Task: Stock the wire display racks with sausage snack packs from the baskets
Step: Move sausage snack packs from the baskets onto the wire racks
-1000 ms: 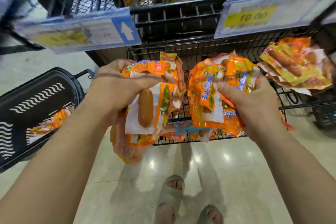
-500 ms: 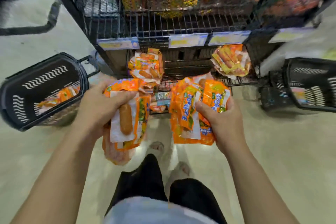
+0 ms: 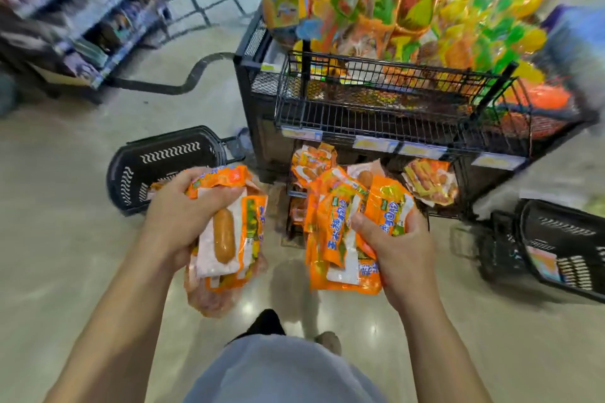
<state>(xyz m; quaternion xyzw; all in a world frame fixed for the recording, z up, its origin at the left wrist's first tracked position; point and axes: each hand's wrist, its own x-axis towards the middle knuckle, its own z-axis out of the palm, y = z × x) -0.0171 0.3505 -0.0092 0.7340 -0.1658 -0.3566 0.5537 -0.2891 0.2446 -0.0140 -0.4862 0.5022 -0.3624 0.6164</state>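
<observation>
Head camera, looking down past the person's arms. The left hand is clamped around a thick left bundle of orange sausage snack packs, with one sausage showing through a clear window. The right hand grips the right bundle the same way. Both bundles hang above the floor, in front of the black wire display rack, probably gathered in bulk to save trips. Some shelved packs lie on the rack's bottom level. The left basket stands by the rack's left corner and the right basket by its right corner.
</observation>
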